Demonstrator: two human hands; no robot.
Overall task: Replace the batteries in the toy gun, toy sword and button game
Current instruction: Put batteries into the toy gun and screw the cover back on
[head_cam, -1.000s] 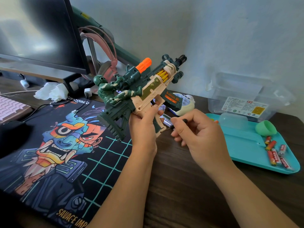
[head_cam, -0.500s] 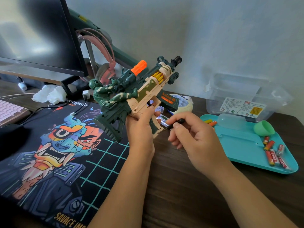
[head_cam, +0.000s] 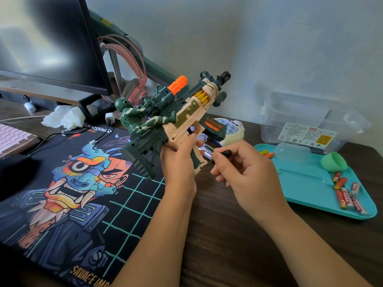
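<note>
- Head view: toy gun [head_cam: 182, 114] held up off the tabletop [head_cam: 228, 235] at frame centre. It is tilted, muzzle toward 1 o'clock, stock toward 7 o'clock. Green and tan body, orange tip on the scope, a green soldier figure on top.
- Left hand [head_cam: 180, 164] comes up from 6 o'clock. Its fingers [head_cam: 193, 139] are wrapped round the gun's grip, thumb against the tan body.
- Right hand [head_cam: 246, 175] sits just at 3 o'clock of the grip. Its fingers are curled and pinch a small screwdriver [head_cam: 224, 153] by the black handle.
- Screwdriver shaft points toward 8 o'clock, tip at the butt of the grip. Whether it sits in a screw I cannot tell.
- Button game [head_cam: 233, 131], white, lies on the tabletop behind the gun, at 1 o'clock of the left hand. The gun's magazine partly hides it.
- Teal tray [head_cam: 306, 183] at 3 o'clock of the frame. Loose red batteries [head_cam: 348, 196] lie in its 4 o'clock corner. A green cup [head_cam: 333, 162] lies tipped at its 1 o'clock edge.
- Clear plastic box [head_cam: 310, 119] with a label stands against the wall at 2 o'clock, just behind the tray.
- Printed desk mat [head_cam: 72, 193] covers the tabletop from 7 to 9 o'clock.
- Monitor [head_cam: 51, 44] at 10 o'clock, pink headphones [head_cam: 135, 92] hung beside it, crumpled tissue [head_cam: 64, 119] at its foot.
- Pink keyboard [head_cam: 10, 139] at the 9 o'clock edge.
</note>
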